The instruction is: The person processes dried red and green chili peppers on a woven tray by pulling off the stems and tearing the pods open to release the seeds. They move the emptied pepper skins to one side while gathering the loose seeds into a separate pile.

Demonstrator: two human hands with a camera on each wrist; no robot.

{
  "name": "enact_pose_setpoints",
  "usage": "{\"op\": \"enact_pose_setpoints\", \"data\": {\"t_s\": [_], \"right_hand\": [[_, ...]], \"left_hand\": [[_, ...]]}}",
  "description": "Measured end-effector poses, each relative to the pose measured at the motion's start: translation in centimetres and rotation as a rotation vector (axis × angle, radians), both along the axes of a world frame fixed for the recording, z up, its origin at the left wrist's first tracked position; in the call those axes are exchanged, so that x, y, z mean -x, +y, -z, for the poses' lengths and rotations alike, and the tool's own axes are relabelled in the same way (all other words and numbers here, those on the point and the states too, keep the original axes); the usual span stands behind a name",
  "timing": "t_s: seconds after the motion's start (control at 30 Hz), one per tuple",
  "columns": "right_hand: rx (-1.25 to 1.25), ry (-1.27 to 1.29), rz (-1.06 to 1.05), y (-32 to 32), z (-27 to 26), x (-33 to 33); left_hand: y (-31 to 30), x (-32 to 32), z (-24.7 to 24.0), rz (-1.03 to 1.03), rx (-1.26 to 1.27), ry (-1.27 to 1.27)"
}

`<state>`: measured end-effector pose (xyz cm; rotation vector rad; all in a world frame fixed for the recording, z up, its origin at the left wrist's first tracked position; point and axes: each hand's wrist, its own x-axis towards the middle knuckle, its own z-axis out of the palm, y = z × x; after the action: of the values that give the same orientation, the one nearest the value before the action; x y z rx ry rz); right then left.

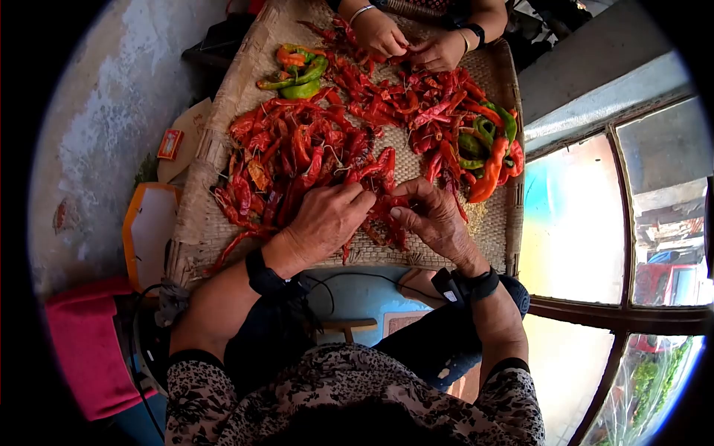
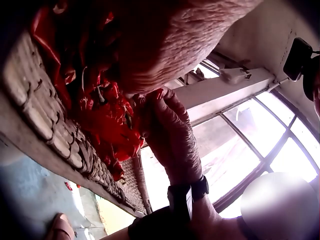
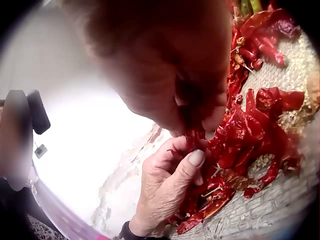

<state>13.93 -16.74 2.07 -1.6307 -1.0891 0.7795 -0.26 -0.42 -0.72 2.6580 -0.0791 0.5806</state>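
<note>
While red chillies [image 1: 297, 149] cover the woven tray [image 1: 223, 97], seemingly mostly unhandled, the left hand [image 1: 327, 219] and right hand [image 1: 435, 219] pinch one chilli [image 1: 387, 202] between curled fingers.

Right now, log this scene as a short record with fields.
surface: woven tray
left hand: grip pinches a red chili near the tray's front edge
right hand: pinches chili at the same spot; cannot tell whether it is the same pod
pile: red chilies spread across the tray
other peppers: green peppers far left; green and orange peppers at right
far edge: second person's hands among the chilies
right side: window
</note>
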Motion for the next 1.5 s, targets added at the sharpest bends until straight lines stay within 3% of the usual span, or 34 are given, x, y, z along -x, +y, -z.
{"op": "enact_pose_setpoints", "data": {"t_s": [0.1,0.17,0.23,0.27,0.33,0.37,0.43,0.5,0.57,0.67,0.73,0.9,1.1,1.3,1.37,1.5], "right_hand": [[-0.044,0.172,0.095,-0.3,0.9,-1.5],[-0.083,0.169,0.109,-0.4,1.0,-2.5],[-0.014,-0.055,0.078,-0.3,0.6,-4.2],[0.109,0.008,0.121,-0.4,-0.8,-5.1],[-0.119,-0.047,0.259,0.1,-1.7,-7.5],[-0.245,-0.222,0.424,0.6,-1.0,-9.2],[-0.141,-1.160,0.637,1.8,-4.0,-8.2],[-0.121,-1.230,0.385,3.0,-4.1,-7.1],[0.068,-1.041,-0.046,4.3,-2.7,-5.9],[0.053,-1.063,-0.113,7.2,0.2,-5.1],[0.235,-1.179,-0.053,9.0,1.5,-5.3],[0.057,-1.018,-0.129,9.9,2.4,-5.5],[0.187,-1.019,-0.181,4.5,-1.0,-2.8],[0.199,-1.016,-0.020,0.5,-1.9,-1.7],[0.118,-0.933,0.159,-0.4,-2.1,-1.9],[0.096,-0.751,0.152,-0.6,-3.3,-2.5]], "left_hand": [[0.0,-0.2,0.1,-0.033,-0.038,-0.028],[0.2,-0.1,0.1,-0.028,-0.044,-0.010],[0.2,-0.2,0.5,-0.015,-0.057,-0.019],[0.2,-0.2,0.6,0.000,-0.071,-0.028],[0.1,-0.1,0.5,0.013,-0.073,-0.018],[0.1,0.0,0.4,0.019,-0.075,-0.008],[-0.2,0.0,0.4,0.021,-0.094,-0.045],[-0.3,0.0,0.5,0.025,-0.113,-0.083],[-0.8,0.1,0.9,0.055,-0.098,-0.103],[-1.3,0.2,1.4,0.072,-0.150,-0.114],[-1.3,0.5,1.5,0.060,-0.172,-0.098],[-1.0,0.6,1.2,0.065,-0.185,-0.008],[-1.1,0.5,1.5,0.051,-0.162,-0.042],[-1.1,0.5,1.4,0.076,-0.195,0.006],[-1.0,0.5,1.4,0.084,-0.196,-0.003],[-1.1,0.5,1.3,0.077,-0.201,-0.002]]}}
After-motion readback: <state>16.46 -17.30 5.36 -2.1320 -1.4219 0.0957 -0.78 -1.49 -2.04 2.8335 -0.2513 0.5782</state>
